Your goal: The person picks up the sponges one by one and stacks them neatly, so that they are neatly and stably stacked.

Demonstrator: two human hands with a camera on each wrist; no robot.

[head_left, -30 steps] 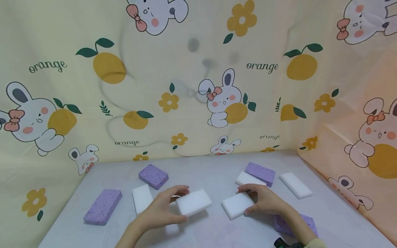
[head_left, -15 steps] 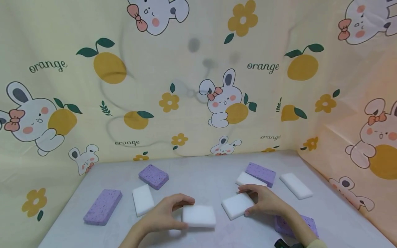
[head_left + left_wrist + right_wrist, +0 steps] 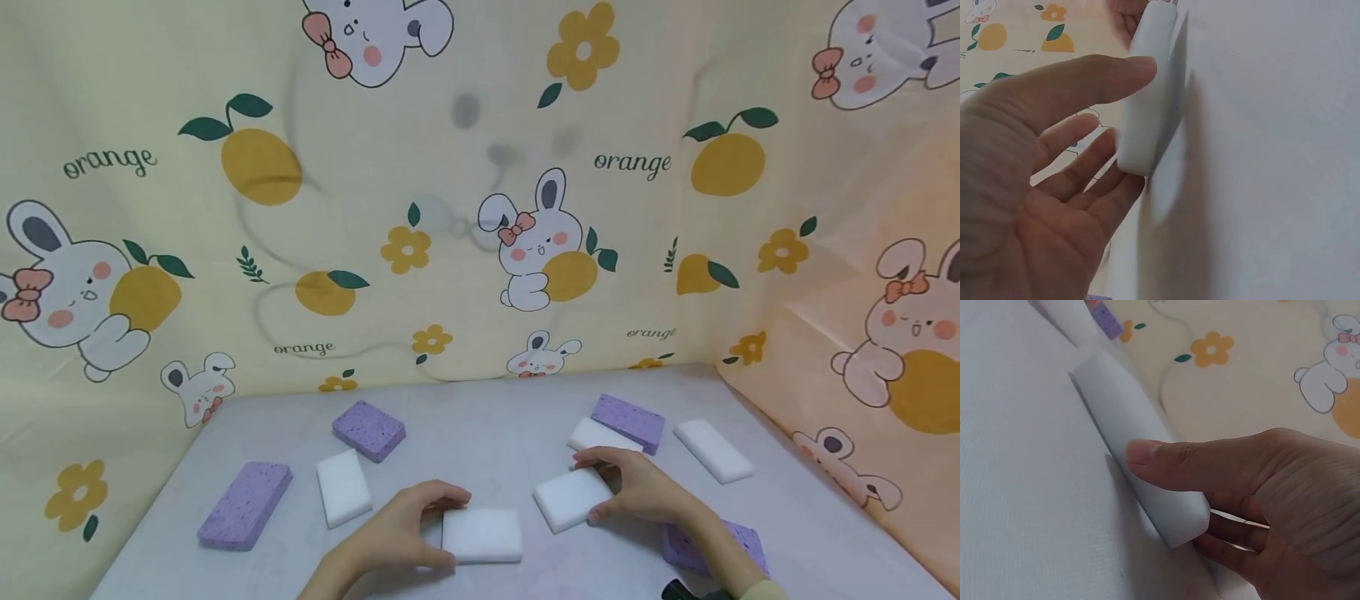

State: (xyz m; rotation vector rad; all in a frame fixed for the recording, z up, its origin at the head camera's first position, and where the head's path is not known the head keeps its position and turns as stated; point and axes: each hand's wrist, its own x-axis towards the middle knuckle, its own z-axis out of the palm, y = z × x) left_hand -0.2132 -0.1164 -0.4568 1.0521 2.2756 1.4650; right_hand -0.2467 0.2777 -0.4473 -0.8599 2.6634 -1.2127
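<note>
My left hand [image 3: 411, 527] pinches a white sponge block [image 3: 483, 535] between thumb and fingers, low at the front middle of the table. In the left wrist view the thumb presses one side of this sponge [image 3: 1141, 119], and a narrow shadowed gap shows along its table side. To the right, my right hand [image 3: 643, 487] grips a second white sponge [image 3: 572, 498] by its right end. This sponge [image 3: 1135, 437] lies flat or nearly so in the right wrist view, thumb along its near side. A small space separates the two held sponges.
Purple sponges lie at far left [image 3: 245, 506], back left [image 3: 369, 430] and under the right forearm [image 3: 678, 546]. Another purple sponge [image 3: 628, 422] overlaps a white sponge [image 3: 600, 434]. More white sponges lie left [image 3: 343, 487] and right [image 3: 712, 450]. A printed curtain [image 3: 450, 292] encloses the table.
The white sponge in my left hand has come down toward the table, turned level and shifted slightly right. My right hand and its sponge have stayed in place.
</note>
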